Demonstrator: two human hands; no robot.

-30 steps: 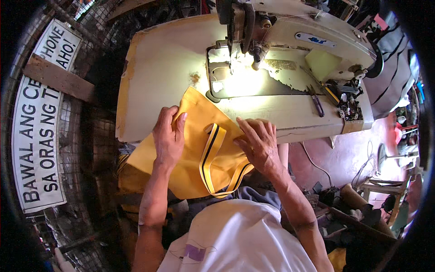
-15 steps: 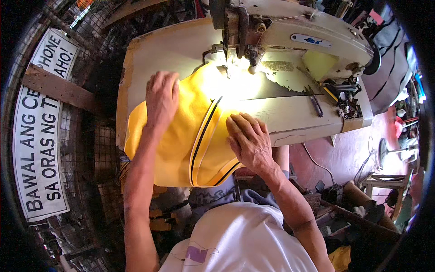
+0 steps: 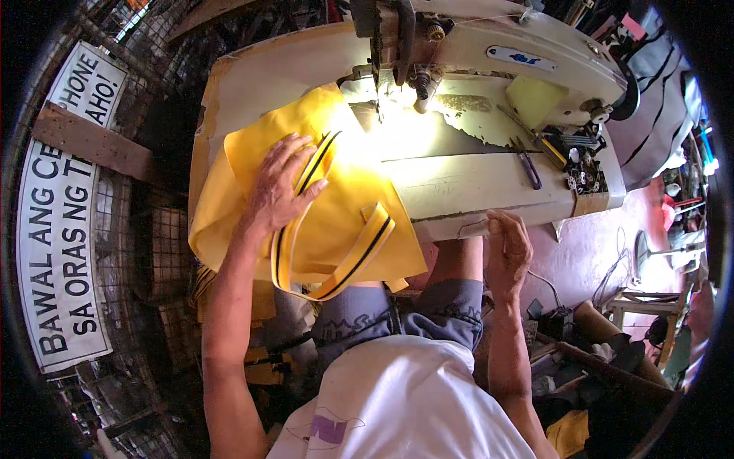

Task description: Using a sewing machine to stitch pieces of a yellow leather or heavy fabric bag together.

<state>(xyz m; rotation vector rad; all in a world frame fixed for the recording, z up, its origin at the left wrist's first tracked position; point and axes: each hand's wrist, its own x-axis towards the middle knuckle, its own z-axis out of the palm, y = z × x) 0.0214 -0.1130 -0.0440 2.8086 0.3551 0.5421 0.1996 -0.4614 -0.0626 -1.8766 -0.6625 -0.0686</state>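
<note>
The yellow cloth (image 3: 359,187) lies left of centre on the sewing table (image 3: 474,180), one corner pointing to the upper centre beside the machine's needle area, its lower edge overhanging the table. Its striped strap (image 3: 363,252) slants long-axis from upper right to lower left, then bends back toward the right. The left hand (image 3: 279,183) rests spread on the cloth; the right hand (image 3: 511,249) curls near the table edge, though whether it pinches thread I cannot tell.

Head-worn fisheye looks down from close above the table (image 3: 489,180)
</note>
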